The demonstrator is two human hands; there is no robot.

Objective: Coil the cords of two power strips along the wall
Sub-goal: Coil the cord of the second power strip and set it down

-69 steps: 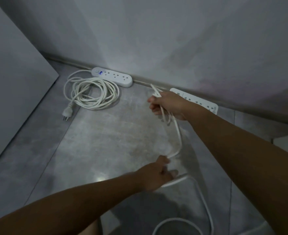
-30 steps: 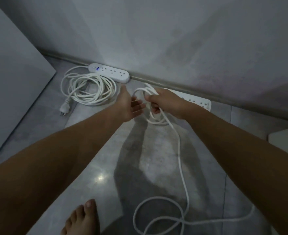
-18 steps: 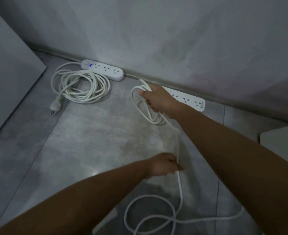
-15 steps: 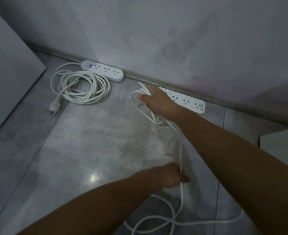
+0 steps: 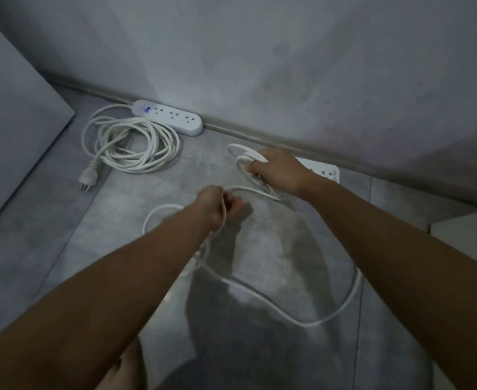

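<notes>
Your right hand [image 5: 278,173] is curled round a bundle of gathered loops [image 5: 245,160], holding them just off the floor [image 5: 113,243] near the wall [image 5: 259,66], and your left hand [image 5: 217,205] is fisted round the loose white cord [image 5: 259,298] close beside it. Half a second ago that left hand was down near you, pinching the cord low; now it has come up toward the right, drawing a fresh length with it, and a new bight arcs out to its left. I judge that to be the next turn, ready to pass into the bundle. A long run of slack is left, sweeping away under your right forearm, so this coil is only partly made. The second power strip [image 5: 325,171] lies flat behind your right wrist, long axis along the skirting and its visible end pointing right; where its cord leaves is hidden. The first power strip [image 5: 167,116] lies the same way further left, its coiled cord [image 5: 130,144] finished in front of it, its plug [image 5: 86,177] pointing toward you
</notes>
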